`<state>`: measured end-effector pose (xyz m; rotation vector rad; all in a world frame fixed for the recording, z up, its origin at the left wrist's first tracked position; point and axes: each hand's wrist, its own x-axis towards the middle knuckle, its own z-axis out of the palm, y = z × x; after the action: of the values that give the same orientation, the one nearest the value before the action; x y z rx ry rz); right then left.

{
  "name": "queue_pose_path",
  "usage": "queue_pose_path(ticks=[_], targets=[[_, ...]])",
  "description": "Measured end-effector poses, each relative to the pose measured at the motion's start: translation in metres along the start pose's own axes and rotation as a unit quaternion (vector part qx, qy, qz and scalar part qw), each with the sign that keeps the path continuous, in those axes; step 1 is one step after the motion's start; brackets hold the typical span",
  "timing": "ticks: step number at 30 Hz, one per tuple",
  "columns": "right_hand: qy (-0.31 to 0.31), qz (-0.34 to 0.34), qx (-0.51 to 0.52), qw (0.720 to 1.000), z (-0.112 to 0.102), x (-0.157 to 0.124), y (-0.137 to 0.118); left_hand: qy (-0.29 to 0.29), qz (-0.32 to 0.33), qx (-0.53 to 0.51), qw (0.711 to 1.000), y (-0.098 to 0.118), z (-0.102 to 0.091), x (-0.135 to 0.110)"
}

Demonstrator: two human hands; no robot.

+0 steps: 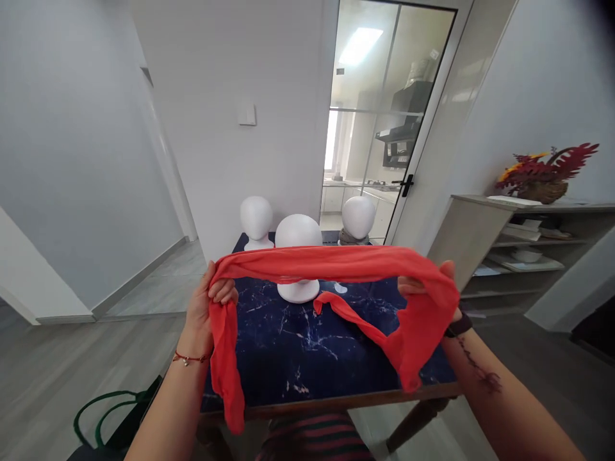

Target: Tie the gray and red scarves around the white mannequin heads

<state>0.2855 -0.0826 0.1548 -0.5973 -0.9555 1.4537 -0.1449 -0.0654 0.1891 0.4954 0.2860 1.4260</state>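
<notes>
I have the red scarf [336, 264], light and limp, stretched above the desk [288, 358], left hand [204, 307] and right hand [427, 285] fingers clenched on its ends.

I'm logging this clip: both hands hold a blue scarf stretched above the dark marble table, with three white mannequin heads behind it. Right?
Not quite: the scarf is red, not blue. The head view shows the left hand and right hand stretching it above the dark marble table, with three white mannequin heads behind.

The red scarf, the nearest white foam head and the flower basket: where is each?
red scarf [336, 262]: head view, middle of stretched band.
nearest white foam head [298, 232]: head view, its crown.
flower basket [542, 191]: head view, woven side.
</notes>
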Motion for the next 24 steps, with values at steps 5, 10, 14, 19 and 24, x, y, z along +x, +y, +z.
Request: queue_pose_path(ticks=[5, 10, 14, 19, 24], targets=[[-0.241, 0.016, 0.331, 0.912, 0.035, 0.05, -0.063, 0.014, -0.081, 0.046, 0.996, 0.01, 0.015, 0.04], [-0.265, -0.042, 0.197, 0.943, 0.072, 0.1, -0.18, -0.07, -0.08, 0.139, 0.985, 0.011, 0.072, 0.083], [-0.231, -0.107, 0.112, 0.96, 0.086, 0.141, -0.22, -0.113, -0.053, 0.136, 0.983, 0.014, 0.104, 0.112], [-0.086, -0.034, 0.132, 0.987, 0.067, 0.211, -0.142, -0.09, -0.033, -0.001, 0.995, 0.006, 0.067, 0.154], [-0.024, 0.011, 0.052, 0.998, 0.051, 0.27, -0.046, -0.032, -0.043, -0.072, 0.996, -0.004, 0.017, 0.186]])
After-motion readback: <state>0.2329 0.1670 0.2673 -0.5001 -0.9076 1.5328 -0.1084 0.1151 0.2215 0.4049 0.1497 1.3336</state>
